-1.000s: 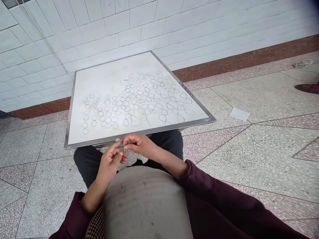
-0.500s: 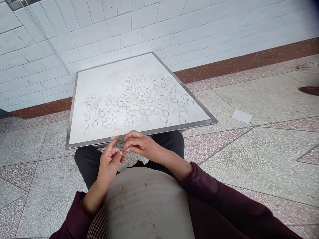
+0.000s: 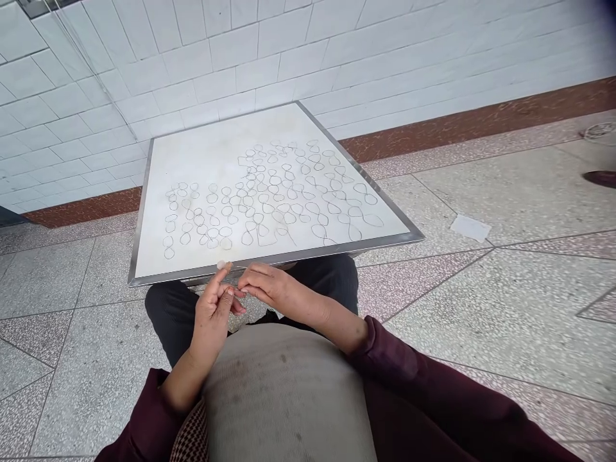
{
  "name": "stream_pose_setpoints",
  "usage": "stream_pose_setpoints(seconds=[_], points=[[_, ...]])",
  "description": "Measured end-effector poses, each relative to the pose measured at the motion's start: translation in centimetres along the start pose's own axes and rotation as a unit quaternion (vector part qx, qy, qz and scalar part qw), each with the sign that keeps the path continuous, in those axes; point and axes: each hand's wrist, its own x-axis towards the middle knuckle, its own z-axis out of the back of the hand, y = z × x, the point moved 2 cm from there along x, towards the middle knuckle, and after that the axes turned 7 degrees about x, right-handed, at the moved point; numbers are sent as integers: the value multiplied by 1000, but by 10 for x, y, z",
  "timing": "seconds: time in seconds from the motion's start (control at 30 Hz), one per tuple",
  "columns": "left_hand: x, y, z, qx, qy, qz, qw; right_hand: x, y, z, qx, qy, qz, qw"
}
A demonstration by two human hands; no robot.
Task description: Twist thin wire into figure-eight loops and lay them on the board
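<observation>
My left hand [image 3: 212, 314] and my right hand [image 3: 269, 285] meet just in front of the near metal edge of a white board [image 3: 202, 163]. A fine wire [image 3: 240, 268] seems to run between their fingertips, though it is barely visible. The raised left index finger has a pale wrap on its tip [image 3: 222, 264]. Several thin wire figure-eight loops [image 3: 274, 205] lie spread over the board, just beyond my fingers and not touching them.
The board rests over my dark trousers [image 3: 332, 279], with a grey apron [image 3: 283, 391] below my hands. Around it are a terrazzo floor, a white tiled wall and brown skirting. Another person's shoe [image 3: 601, 179] shows at the right edge.
My right hand has dropped slightly and its fingers lie closer to my left hand. The whole view has drifted a little, shifting the board to the right.
</observation>
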Motion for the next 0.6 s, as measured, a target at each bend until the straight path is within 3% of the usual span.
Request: stream_pose_setpoints(seconds=[0.37,0.6], points=[[-3,6,-2,-27,-17,3,999,2,9,-10,-97,-51,2,994],[-2,2,-1,-2,11,13,1000,2,9,-7,-78,-26,-1,997]])
